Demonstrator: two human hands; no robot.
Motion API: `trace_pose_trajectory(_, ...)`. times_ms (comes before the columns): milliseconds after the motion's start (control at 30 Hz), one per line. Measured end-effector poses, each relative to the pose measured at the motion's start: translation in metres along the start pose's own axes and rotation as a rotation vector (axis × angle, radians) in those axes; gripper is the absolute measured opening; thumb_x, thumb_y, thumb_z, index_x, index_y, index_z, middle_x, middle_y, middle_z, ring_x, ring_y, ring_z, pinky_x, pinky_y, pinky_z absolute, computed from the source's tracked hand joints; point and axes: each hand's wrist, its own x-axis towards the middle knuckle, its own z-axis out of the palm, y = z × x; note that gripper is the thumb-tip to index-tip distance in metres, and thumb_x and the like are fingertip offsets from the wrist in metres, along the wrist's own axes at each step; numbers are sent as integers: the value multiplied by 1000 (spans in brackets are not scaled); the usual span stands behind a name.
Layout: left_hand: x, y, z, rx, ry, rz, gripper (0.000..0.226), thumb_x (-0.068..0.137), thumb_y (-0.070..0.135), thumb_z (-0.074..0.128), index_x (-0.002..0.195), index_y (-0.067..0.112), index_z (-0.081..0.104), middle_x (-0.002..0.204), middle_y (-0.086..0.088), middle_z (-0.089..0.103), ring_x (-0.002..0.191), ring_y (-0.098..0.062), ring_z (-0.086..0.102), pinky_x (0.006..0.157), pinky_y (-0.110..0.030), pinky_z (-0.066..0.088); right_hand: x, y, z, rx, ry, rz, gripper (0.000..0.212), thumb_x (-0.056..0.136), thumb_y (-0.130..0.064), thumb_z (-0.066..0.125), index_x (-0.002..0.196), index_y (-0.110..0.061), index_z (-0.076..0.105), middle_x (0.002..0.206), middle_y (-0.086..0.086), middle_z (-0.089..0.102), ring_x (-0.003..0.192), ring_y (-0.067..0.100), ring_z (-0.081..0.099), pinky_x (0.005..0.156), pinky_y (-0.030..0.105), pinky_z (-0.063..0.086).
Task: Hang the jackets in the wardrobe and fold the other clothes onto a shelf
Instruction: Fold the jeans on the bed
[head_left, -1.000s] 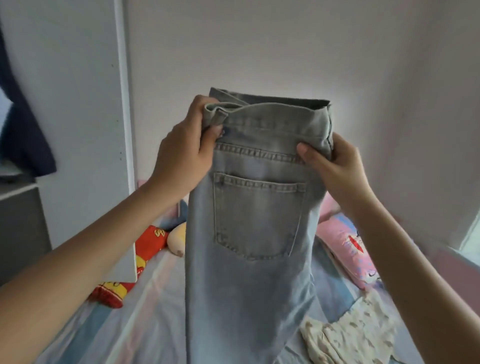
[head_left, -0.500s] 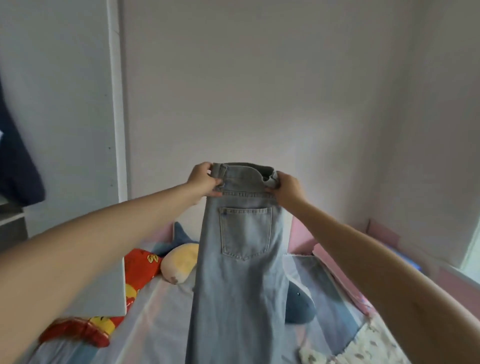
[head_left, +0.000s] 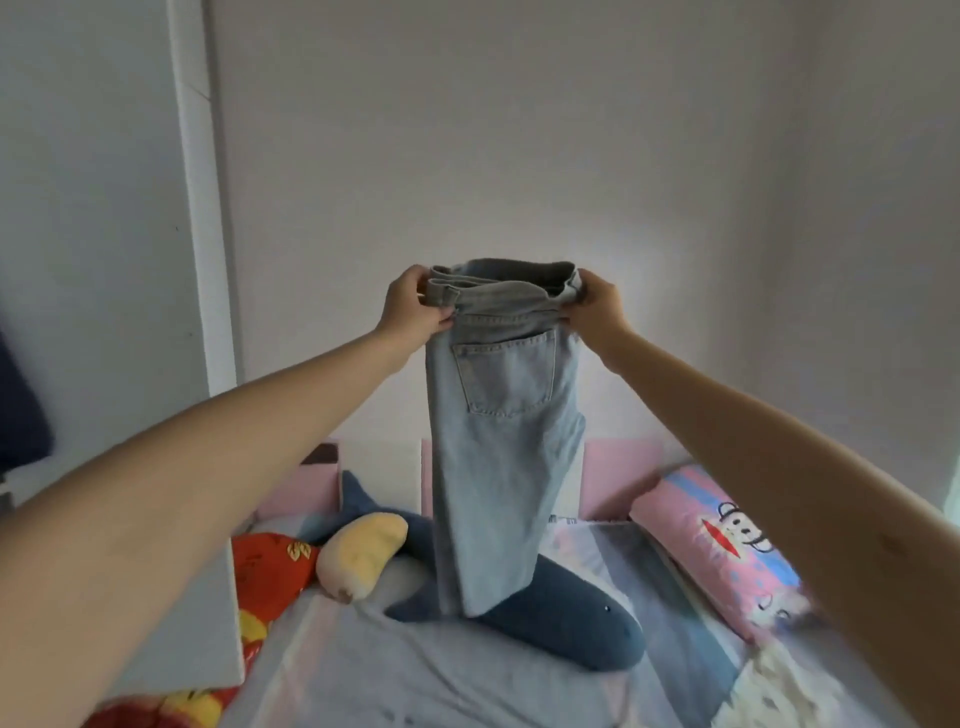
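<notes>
A pair of light blue jeans hangs in the air over the bed, doubled lengthwise with a back pocket facing me. My left hand grips the left end of the waistband. My right hand pinches the right end. Both arms are stretched far forward. The legs hang straight down, and their hems end just above a blue shark plush.
The bed has a pale striped sheet. On it lie a red and yellow cushion, a cream plush and a pink cartoon pillow. A white wardrobe panel stands at the left, with dark cloth at the far left edge.
My arms have stretched out, carrying the jeans away from my face and further over the bed. The view has tipped down, so the hems and more of the bed show.
</notes>
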Motion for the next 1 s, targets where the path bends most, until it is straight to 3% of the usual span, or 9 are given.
trace_pose_trajectory(100, -51, -29, -5, 122, -99, 60, 36, 82, -9, 63, 80, 23, 46, 85, 5, 53, 82, -7, 53, 71, -19, 53, -55, 28, -5, 19, -59, 26, 25, 74, 21, 50, 98, 14, 55, 82, 9, 55, 79, 17, 51, 70, 38, 50)
trace_pose_trajectory(267, -192, -121, -10, 229, -291, 26, 37, 75, -8, 66, 80, 25, 50, 79, 7, 55, 73, 0, 51, 67, -16, 40, -220, 103, -6, -94, -172, 31, 29, 66, 10, 68, 86, -9, 56, 71, -4, 52, 61, -10, 47, 61, 10, 36)
trace_pose_trajectory(367, -318, -197, -14, 269, -478, -157, 29, 67, -7, 65, 81, 17, 57, 78, 4, 59, 75, -2, 56, 69, -13, 41, -354, 166, 14, -234, -349, 62, 10, 65, -10, 65, 71, -5, 58, 72, 2, 50, 67, 4, 43, 63, 14, 34)
trace_pose_trajectory(434, -406, -246, -21, 308, -579, -371, 36, 63, -5, 64, 71, 29, 56, 73, 10, 58, 74, 1, 56, 64, -11, 38, -445, 205, 24, -291, -541, 242, 9, 65, -13, 63, 66, -6, 60, 73, 3, 51, 71, 7, 45, 66, 9, 33)
trace_pose_trajectory(534, -506, -291, -29, 351, -709, -628, 25, 61, -2, 61, 63, 20, 49, 65, 11, 52, 65, 10, 53, 59, -23, 34, -548, 234, 36, -415, -864, 493, 25, 71, -33, 49, 75, -12, 62, 89, 8, 55, 80, 23, 55, 65, 25, 40)
trace_pose_trajectory(601, -567, -315, -35, 378, -778, -771, 47, 65, -13, 60, 59, 30, 42, 65, 11, 49, 61, 4, 50, 59, -23, 33, -608, 248, 50, -507, -1118, 633, 17, 79, -26, 57, 84, -11, 64, 99, 10, 55, 93, 29, 55, 71, 33, 44)
trace_pose_trajectory(767, -686, -337, -50, 333, -1137, -981, 45, 70, -16, 52, 59, 28, 42, 62, 11, 48, 57, 3, 51, 55, -11, 32, -724, 256, 67, -572, -1631, 752, 17, 84, -13, 55, 98, -10, 64, 111, 13, 56, 105, 30, 52, 89, 30, 42)
trace_pose_trajectory(901, -725, -356, -56, 348, -1231, -1147, 39, 73, -14, 48, 64, 24, 50, 72, 3, 56, 66, -3, 49, 60, -15, 37, -766, 264, 72, -586, -1782, 850, 30, 84, -15, 59, 114, -12, 59, 121, 14, 50, 111, 31, 49, 86, 31, 40)
trace_pose_trajectory(1001, -732, -383, -59, 310, -1499, -1265, 28, 80, -11, 46, 91, 0, 69, 99, -15, 69, 70, -6, 55, 66, -12, 42, -776, 286, 74, -452, -1895, 1070, 35, 88, -1, 55, 123, -4, 57, 122, 11, 56, 109, 26, 54, 80, 25, 43)
